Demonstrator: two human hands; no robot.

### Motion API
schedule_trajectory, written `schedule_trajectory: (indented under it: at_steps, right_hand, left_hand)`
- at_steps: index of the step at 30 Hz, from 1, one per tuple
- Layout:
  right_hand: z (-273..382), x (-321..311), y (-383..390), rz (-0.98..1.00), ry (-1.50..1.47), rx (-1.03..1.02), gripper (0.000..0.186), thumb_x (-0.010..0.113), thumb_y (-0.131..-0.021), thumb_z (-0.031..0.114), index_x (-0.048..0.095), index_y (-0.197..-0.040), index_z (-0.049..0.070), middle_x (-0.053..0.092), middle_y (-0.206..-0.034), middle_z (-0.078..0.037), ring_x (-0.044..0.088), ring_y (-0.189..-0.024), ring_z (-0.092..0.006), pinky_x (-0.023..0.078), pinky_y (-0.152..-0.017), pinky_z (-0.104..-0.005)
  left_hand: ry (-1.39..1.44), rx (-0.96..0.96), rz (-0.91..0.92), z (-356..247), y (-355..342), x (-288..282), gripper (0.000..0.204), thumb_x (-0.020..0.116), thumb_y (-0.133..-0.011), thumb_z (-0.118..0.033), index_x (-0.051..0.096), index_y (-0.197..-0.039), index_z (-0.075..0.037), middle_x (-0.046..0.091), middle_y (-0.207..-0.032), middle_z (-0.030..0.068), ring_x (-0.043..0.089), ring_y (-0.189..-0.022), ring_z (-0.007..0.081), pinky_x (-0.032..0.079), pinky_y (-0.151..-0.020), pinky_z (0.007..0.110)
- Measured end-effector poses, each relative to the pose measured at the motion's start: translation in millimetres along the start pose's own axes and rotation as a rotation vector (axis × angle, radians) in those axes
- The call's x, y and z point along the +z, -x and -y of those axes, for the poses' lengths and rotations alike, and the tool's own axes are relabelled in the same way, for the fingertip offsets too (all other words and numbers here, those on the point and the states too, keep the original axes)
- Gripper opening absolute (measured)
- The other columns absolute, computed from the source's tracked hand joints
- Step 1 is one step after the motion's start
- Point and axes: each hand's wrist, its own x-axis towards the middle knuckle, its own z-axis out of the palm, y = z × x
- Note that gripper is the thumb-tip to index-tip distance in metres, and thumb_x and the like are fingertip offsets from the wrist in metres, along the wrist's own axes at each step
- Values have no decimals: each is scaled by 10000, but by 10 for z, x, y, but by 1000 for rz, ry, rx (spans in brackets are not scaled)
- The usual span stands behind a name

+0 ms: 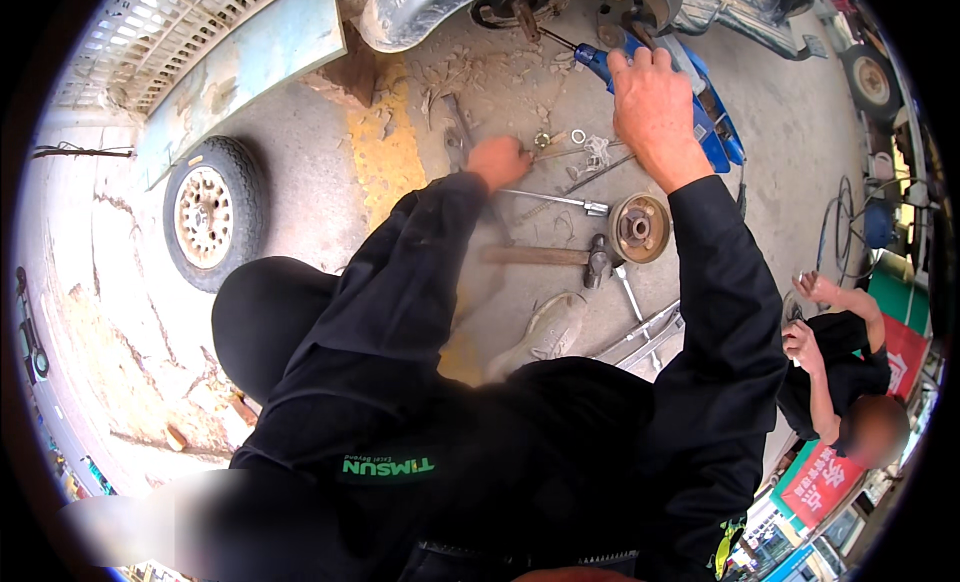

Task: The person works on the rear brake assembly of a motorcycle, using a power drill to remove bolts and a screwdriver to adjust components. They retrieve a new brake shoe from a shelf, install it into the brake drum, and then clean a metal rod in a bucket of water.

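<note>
My right hand (655, 117) is closed round a blue-handled screwdriver (592, 62). Its thin dark shaft points at the stub axle (525, 20) under a grey fender (420, 12). Low on the concrete, my left hand (500, 163) has its fingers curled; what they hold, if anything, is hidden. A thin rod (558, 155) extends beside its fingertips, and a flat metal bar (455, 127) lies on its other side. Close by are a metal ring (578, 137), a crumpled clear plastic piece (597, 154) and a socket wrench (560, 200).
A wooden-handled hammer (540, 256) lies beside a round brake drum (640, 229). Behind my right hand stands a blue jack (715, 122). A tyred wheel (207, 214) is at left, below a board (235, 82). Another person (835, 362) works at right.
</note>
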Motion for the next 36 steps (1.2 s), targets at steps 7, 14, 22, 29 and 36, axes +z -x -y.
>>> schedule_trajectory:
  at_steps: [7, 14, 22, 29, 36]
  right_hand:
    - [-2, -17, -27, -41, 35, -8, 288, 696, -769, 138, 618, -1046, 117, 618, -961, -69, 594, -967, -254, 510, -692, -391]
    - [7, -56, -47, 2, 56, -8, 311, 707, -770, 164, 628, -1068, 122, 622, -983, -62, 583, -983, -245, 499, -709, -405]
    - [31, -56, -66, 10, 62, 2, 312, 703, -773, 169, 629, -1073, 126, 620, -990, -57, 582, -985, -241, 495, -700, -408]
    - [23, -26, -44, 8, 69, -1, 288, 691, -786, 178, 631, -1063, 125, 620, -987, -56, 583, -982, -238, 492, -690, -407]
    - [-29, -45, -32, -11, 51, -13, 259, 680, -792, 171, 636, -1042, 122, 628, -979, -68, 589, -976, -252, 496, -682, -410]
  left_hand:
    - [-14, -19, 36, 32, 26, -9, 343, 624, -869, -374, 743, -947, -62, 710, -917, 201, 680, -901, 393, 534, -805, 489]
    - [-22, -30, 29, 22, 41, -13, 329, 612, -871, -357, 744, -952, -67, 711, -923, 194, 679, -909, 388, 533, -813, 483]
    - [-19, -33, 46, 2, 56, -45, 335, 608, -865, -355, 742, -952, -61, 709, -926, 202, 675, -913, 393, 529, -820, 490]
    - [-12, -36, 48, 35, 52, -22, 346, 611, -862, -364, 742, -954, -57, 707, -927, 207, 672, -914, 395, 525, -821, 487]
    - [-13, -10, 31, 90, 29, 30, 422, 605, -883, -445, 734, -936, -47, 702, -927, 230, 671, -910, 422, 530, -821, 503]
